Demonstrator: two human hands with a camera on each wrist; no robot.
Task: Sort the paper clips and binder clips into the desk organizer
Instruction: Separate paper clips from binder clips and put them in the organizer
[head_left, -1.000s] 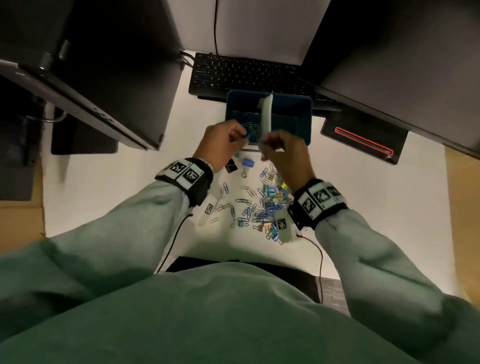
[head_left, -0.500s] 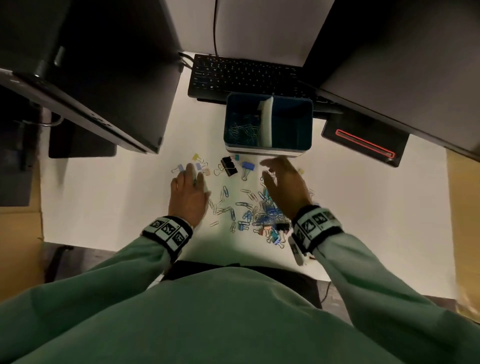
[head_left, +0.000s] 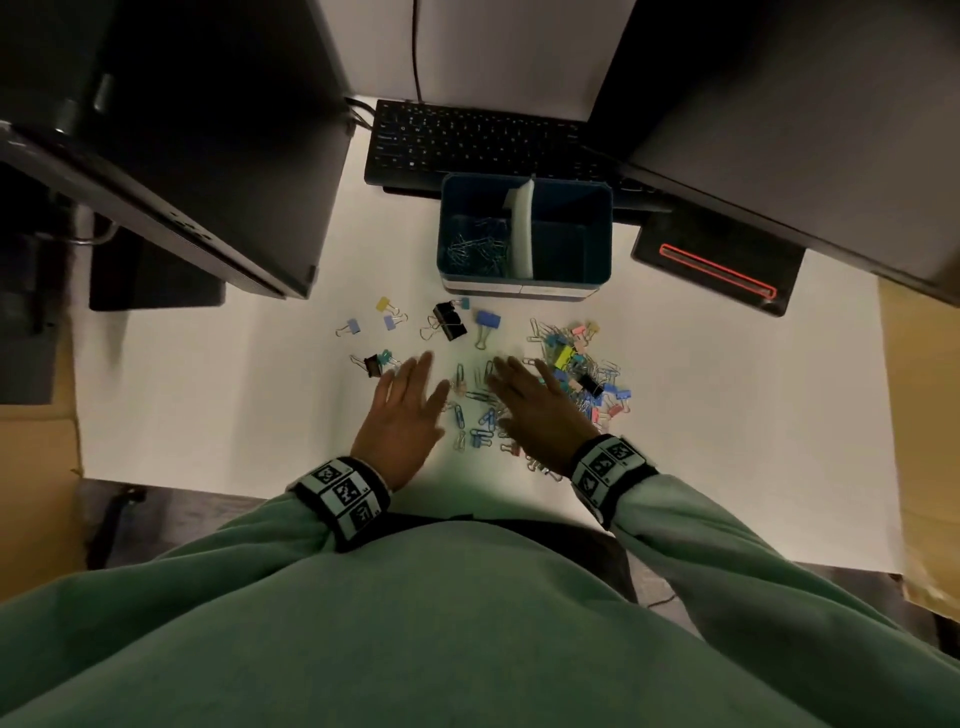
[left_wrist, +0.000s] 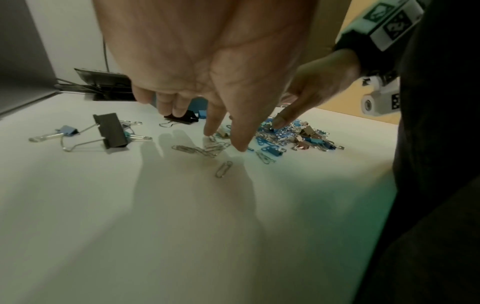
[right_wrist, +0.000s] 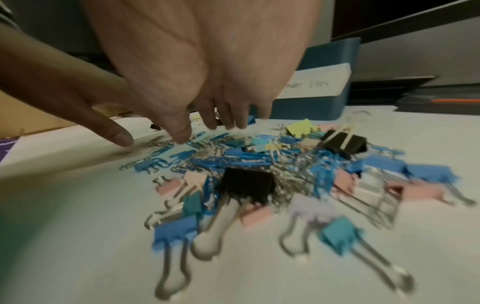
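While both my hands hang flat over the white tabletop (head_left: 208, 415), nothing is picked up.

My left hand (head_left: 402, 415) has its fingers spread and holds nothing, just above some silver paper clips (left_wrist: 205, 150). My right hand (head_left: 535, 410) is spread too, over the mixed pile of paper clips and binder clips (right_wrist: 272, 168). The blue desk organizer (head_left: 597, 228) sits behind the pile, with paper clips in its left part (head_left: 478, 249).

Desk organizer (head_left: 524, 275) behind scattered clips (head_left: 571, 379); keyboard (head_left: 483, 140) behind organizer; paper clips (head_left: 478, 249) in left compartment.
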